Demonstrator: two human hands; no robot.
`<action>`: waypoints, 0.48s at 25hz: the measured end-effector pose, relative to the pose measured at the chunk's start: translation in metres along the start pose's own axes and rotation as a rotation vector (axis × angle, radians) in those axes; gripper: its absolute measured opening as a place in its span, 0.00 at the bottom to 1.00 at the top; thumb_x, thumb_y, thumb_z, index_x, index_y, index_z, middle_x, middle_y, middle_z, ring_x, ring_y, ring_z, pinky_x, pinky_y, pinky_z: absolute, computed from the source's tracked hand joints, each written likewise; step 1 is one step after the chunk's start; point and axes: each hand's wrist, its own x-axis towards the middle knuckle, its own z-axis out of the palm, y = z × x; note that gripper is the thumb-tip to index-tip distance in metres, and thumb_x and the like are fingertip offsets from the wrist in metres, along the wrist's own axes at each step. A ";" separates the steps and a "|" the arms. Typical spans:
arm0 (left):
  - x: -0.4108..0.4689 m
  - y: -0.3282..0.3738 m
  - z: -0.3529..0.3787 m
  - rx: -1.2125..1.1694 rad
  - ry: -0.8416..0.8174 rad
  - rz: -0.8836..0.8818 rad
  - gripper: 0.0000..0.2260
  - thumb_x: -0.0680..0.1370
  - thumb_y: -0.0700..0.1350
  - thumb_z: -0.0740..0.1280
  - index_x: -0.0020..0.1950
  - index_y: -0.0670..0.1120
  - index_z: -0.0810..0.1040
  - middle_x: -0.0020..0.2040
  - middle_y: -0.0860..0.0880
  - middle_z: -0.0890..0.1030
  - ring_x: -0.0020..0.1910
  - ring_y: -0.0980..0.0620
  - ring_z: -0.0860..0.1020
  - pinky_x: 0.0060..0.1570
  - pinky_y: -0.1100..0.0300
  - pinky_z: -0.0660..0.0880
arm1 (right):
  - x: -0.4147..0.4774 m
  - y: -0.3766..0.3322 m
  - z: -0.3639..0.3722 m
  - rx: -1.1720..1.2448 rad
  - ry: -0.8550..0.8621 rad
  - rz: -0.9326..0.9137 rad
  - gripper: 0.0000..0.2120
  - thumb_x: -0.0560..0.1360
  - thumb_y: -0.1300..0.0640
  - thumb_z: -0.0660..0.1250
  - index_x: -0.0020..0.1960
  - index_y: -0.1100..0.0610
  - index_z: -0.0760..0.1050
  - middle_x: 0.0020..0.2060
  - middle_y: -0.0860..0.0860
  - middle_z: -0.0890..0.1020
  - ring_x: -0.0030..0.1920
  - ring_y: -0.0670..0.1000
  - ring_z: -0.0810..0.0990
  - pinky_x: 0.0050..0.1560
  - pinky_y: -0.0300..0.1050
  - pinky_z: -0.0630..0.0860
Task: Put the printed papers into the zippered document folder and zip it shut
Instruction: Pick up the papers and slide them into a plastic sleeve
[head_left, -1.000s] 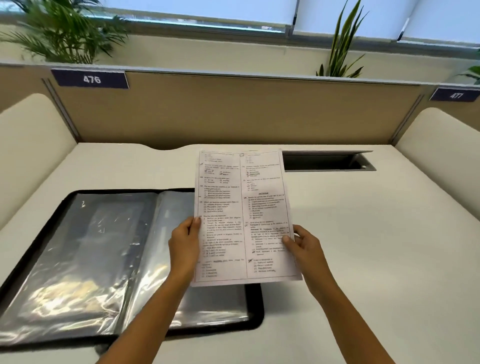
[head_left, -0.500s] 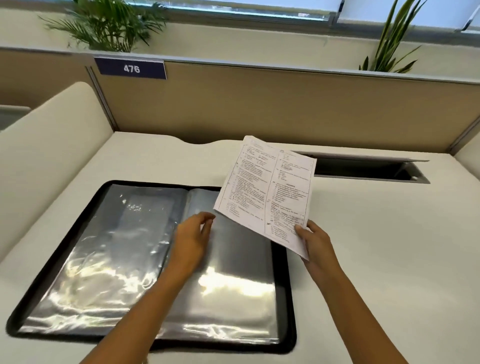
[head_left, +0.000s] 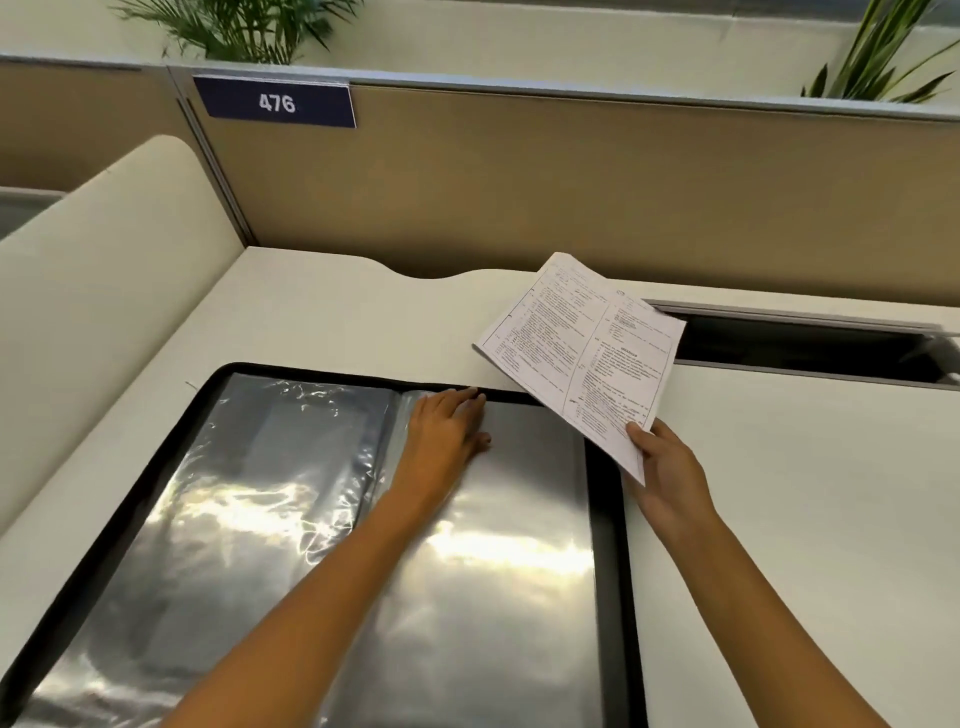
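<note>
Head camera looks down at your two hands and the desk (head_left: 779, 493). Your right hand (head_left: 667, 470) pinches the printed papers (head_left: 582, 358) by their near corner, thumb on top. The papers are up in the air, tilted, above the far right corner of the document folder (head_left: 605, 519). They are not in it yet.

The folder lies wide open and flat on the desk, with its black rim (head_left: 337, 370) all round. Shiny plastic fills both sides. Your left hand (head_left: 447, 431) lies flat on the right-side clear pocket (head_left: 519, 561), close to the middle fold and near the top edge. Its fingers (head_left: 465, 399) are straight and hold nothing.

You look to be at the first step: getting a pocket ready for the papers. I think your left hand is feeling for the pocket's mouth. I cannot see from here where that mouth is, or if it is open.

Next, you need to find the loose edge of the pocket and lift it a little with your left fingers. Then bring the papers over, turn them so they line up straight with the pocket, and slide them in slowly. The sheets are thin and bendy, and you hold them by one corner only, so they may droop or catch on the plastic. Go gently so no page folds. The zip comes last, once the folder is closed. I cannot make out the zip pull.
</note>
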 end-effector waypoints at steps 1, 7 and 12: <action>0.003 -0.005 0.005 0.105 -0.048 0.063 0.18 0.67 0.45 0.75 0.54 0.42 0.80 0.56 0.43 0.81 0.53 0.41 0.78 0.54 0.46 0.72 | 0.006 -0.001 0.002 0.004 -0.001 0.005 0.12 0.79 0.64 0.60 0.60 0.55 0.75 0.57 0.53 0.82 0.54 0.50 0.81 0.49 0.41 0.79; 0.014 -0.012 0.012 0.154 0.053 0.108 0.08 0.66 0.47 0.75 0.43 0.49 0.82 0.56 0.49 0.81 0.54 0.45 0.76 0.59 0.45 0.65 | 0.029 0.000 0.008 0.007 -0.006 0.004 0.12 0.78 0.64 0.60 0.58 0.55 0.76 0.58 0.54 0.82 0.58 0.53 0.80 0.54 0.43 0.79; 0.027 -0.015 0.004 0.194 -0.031 0.147 0.05 0.69 0.49 0.69 0.41 0.49 0.79 0.45 0.52 0.80 0.48 0.48 0.76 0.48 0.57 0.54 | 0.028 0.001 0.009 0.054 -0.011 0.023 0.12 0.78 0.63 0.61 0.59 0.55 0.76 0.53 0.52 0.84 0.52 0.50 0.83 0.44 0.39 0.82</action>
